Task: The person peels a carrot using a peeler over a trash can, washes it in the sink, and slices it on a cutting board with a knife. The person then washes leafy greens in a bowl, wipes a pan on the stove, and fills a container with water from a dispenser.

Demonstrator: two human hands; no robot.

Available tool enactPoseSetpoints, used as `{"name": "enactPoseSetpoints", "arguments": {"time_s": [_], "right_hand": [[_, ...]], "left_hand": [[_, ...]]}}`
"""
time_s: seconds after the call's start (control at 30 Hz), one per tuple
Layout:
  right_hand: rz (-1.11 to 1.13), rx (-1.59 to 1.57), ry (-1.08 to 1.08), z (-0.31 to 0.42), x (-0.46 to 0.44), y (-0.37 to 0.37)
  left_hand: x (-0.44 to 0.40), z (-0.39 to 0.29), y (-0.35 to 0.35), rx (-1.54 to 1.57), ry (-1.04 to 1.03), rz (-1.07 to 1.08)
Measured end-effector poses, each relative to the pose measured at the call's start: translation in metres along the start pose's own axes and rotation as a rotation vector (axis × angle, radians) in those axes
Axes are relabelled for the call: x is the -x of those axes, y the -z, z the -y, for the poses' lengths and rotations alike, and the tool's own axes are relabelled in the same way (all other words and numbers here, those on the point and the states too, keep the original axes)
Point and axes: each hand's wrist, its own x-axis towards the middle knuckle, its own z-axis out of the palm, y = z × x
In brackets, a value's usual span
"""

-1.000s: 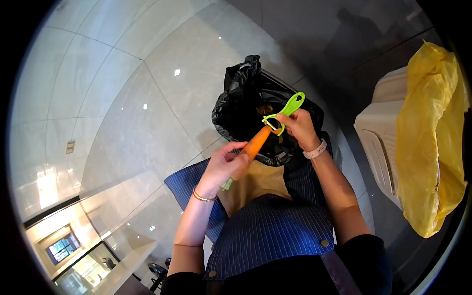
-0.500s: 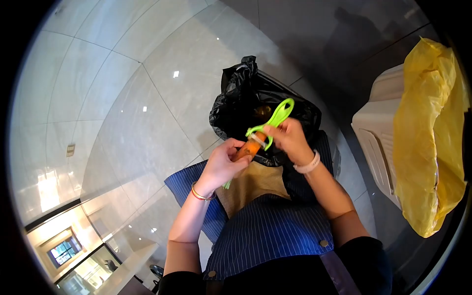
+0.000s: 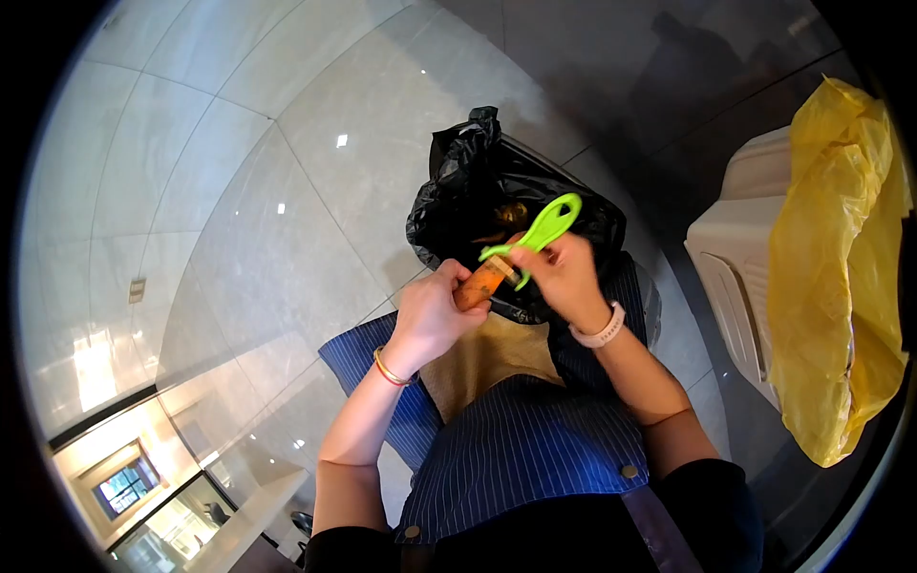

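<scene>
An orange carrot (image 3: pixel 479 286) with dark marks on its skin points up and to the right, its lower part wrapped in my left hand (image 3: pixel 437 311). My right hand (image 3: pixel 565 277) grips a bright green peeler (image 3: pixel 554 222), whose blade lies across the carrot near its far end. Below both hands is a bin lined with a black bag (image 3: pixel 458 158); a brownish item (image 3: pixel 512 214) shows inside it. The carrot's lower end is hidden by my left hand.
At the right stands a pale plastic bin (image 3: pixel 731 244) with a yellow bag (image 3: pixel 826 286) over it. A blue striped apron (image 3: pixel 525 458) and a tan cloth (image 3: pixel 492 353) cover my lap. Around the black bag lies the tiled floor (image 3: pixel 315 210).
Both the peeler and my right hand have moved left and down towards my left hand. The carrot has turned, showing darker marks, and less of its length is visible.
</scene>
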Motion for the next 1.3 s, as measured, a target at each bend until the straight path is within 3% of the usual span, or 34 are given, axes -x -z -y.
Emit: {"name": "enactPoseSetpoints", "arguments": {"time_s": [0.07, 0.1, 0.17, 0.23, 0.3, 0.43, 0.57, 0.77, 0.87, 0.9, 0.97, 1.1, 1.2, 1.3], "right_hand": [[0.101, -0.125, -0.075, -0.011, 0.004, -0.007], [0.100, -0.125, -0.075, -0.010, 0.000, -0.004], [0.005, -0.225, -0.276, -0.011, -0.017, 0.008], [-0.101, -0.050, -0.207, -0.037, -0.037, 0.026], [-0.202, 0.368, -0.001, -0.052, -0.049, 0.041], [-0.256, 0.488, 0.099, -0.026, -0.040, 0.044], [-0.156, -0.025, -0.101, 0.008, -0.015, 0.017], [0.053, -0.345, -0.337, -0.001, 0.001, -0.002], [-0.105, -0.039, -0.327, -0.024, -0.024, 0.015], [-0.113, -0.015, -0.259, -0.043, -0.032, 0.026], [-0.213, 0.348, -0.028, -0.063, -0.040, 0.041], [-0.291, 0.517, 0.059, -0.029, -0.035, 0.043], [-0.211, 0.070, -0.123, -0.004, -0.017, 0.020], [-0.054, -0.215, -0.142, 0.007, 0.009, -0.012]], "left_hand": [[-0.001, -0.003, 0.000, -0.013, -0.001, 0.005], [-0.001, -0.004, 0.001, -0.026, 0.001, 0.008], [0.001, -0.003, 0.001, -0.004, 0.009, 0.020], [0.008, -0.001, 0.000, 0.019, 0.016, 0.034], [0.015, -0.002, 0.003, 0.031, -0.069, 0.003], [0.013, -0.003, 0.004, -0.221, -0.107, -0.042], [0.007, -0.006, -0.003, -0.426, -0.268, -0.112], [0.007, -0.009, -0.007, -0.444, -0.333, -0.157], [0.014, 0.000, -0.009, -0.463, -0.360, -0.168], [0.014, 0.003, -0.008, -0.494, -0.360, -0.153], [0.015, 0.006, -0.004, -0.518, -0.413, -0.154], [0.016, 0.012, 0.001, -0.679, -0.573, -0.121], [0.013, 0.006, 0.000, -0.794, -0.674, -0.121], [0.011, 0.002, -0.003, -0.882, -0.692, -0.126]]}}
